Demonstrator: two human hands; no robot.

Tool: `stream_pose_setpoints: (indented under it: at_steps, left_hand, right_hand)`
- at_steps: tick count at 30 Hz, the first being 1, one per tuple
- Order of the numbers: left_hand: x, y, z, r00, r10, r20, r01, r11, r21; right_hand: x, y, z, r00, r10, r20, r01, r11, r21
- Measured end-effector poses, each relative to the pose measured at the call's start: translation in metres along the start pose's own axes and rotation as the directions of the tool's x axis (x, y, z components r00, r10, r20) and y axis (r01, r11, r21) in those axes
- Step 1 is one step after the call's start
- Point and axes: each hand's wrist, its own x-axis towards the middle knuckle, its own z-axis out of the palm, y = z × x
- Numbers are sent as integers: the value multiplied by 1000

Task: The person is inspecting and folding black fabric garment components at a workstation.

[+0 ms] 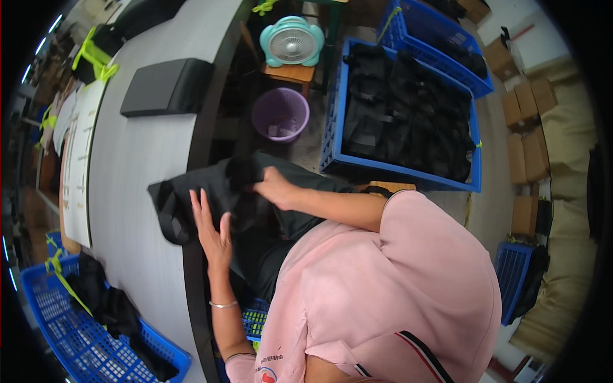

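A soft black fabric piece [214, 182] lies partly over the edge of the pale table and partly toward my lap. Its kind is hard to make out; a dark flap or loop hangs at its left end. My left hand [214, 233], with a silver bangle on the wrist, rests against it, fingers stretched out. My right hand [278, 189] is closed on its right side, and the fingertips are partly hidden in the dark folds.
On the table [143, 166] sits a dark grey and black block-shaped case [167, 87]. Beyond its edge are a purple bin [281, 135], a teal fan [292, 41] and a blue crate [332, 121] of black fabric goods. A blue basket [54, 319] stands at lower left.
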Motion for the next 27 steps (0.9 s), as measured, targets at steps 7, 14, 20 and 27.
stream_pose_setpoints:
  at_steps: [7, 14, 20, 27]
  left_hand:
    - [-46, 31, 57, 951, -196, -237, 155, 971, -181]
    - [-61, 108, 80, 939, -144, 311, 273, 863, -425]
    - [-70, 145, 86, 775, 264, 574, 215, 744, -633]
    - [-87, 168, 77, 867, 74, 494, 324, 670, -668]
  right_hand:
    - [-63, -32, -216, 748, 130, -651, 98, 949, 301]
    - [-227, -54, -422, 167, 34, -985, 478, 871, 111]
    - [-386, -53, -604, 15, 69, -998, 549, 833, 66]
    - [-292, 17, -569, 45, 261, -964, 62, 963, 263]
